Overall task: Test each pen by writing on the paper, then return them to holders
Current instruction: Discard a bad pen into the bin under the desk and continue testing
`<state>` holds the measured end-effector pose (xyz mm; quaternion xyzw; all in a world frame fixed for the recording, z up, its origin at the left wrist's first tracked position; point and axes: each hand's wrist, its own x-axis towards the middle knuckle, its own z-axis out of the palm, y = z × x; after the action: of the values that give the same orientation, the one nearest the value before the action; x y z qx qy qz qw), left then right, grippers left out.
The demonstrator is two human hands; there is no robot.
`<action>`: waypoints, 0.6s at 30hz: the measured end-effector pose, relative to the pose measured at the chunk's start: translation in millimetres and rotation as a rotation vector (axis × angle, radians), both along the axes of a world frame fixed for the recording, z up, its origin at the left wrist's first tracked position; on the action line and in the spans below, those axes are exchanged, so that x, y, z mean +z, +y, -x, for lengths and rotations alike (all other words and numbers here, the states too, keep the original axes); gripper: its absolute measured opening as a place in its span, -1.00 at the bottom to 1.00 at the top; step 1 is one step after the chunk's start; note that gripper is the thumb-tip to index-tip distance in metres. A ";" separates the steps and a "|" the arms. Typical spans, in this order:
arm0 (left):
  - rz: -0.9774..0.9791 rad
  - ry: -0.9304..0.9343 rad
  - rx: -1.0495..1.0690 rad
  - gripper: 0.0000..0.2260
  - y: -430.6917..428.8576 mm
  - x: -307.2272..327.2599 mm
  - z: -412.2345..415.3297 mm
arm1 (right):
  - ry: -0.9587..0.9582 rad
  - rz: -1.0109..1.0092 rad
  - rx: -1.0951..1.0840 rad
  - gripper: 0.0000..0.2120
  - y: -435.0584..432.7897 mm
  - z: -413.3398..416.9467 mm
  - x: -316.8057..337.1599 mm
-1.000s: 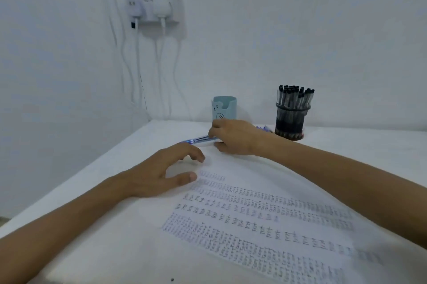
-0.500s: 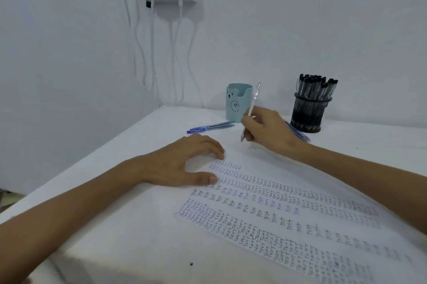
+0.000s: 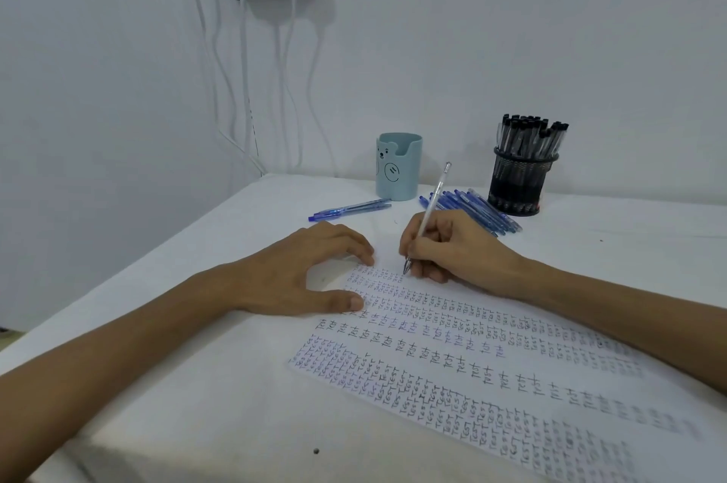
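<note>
Pen (image 3: pixel 427 215) in our right hand (image 3: pixel 452 246) now has its tip on the paper (image 3: pixel 472 364); before, we held it up by the cup (image 3: pixel 398 166). Fingers (image 3: pixel 413 242) pinch it tight. Our left hand (image 3: pixel 299 274) presses the paper, fingers spread.

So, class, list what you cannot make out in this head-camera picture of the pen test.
Head view:
- Inside the teal holder: hidden by its own wall.
- Loose blue pens: count unclear, right hand covers some.
- Paper: far right writing blurred, cut by the edge.
- Held pen: tip contact too small to tell.
</note>
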<state>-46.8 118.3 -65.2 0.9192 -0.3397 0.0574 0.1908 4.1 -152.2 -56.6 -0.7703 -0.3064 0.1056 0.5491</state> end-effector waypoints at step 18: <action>-0.001 0.026 0.016 -0.51 -1.9 1.0 2.0 | -0.105 0.055 0.052 -0.88 -0.8 -1.6 -3.0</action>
<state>-48.9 116.5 -64.2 0.9226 -0.3300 0.0466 0.1942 5.7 -153.0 -59.6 -0.7816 -0.3514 0.0878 0.5079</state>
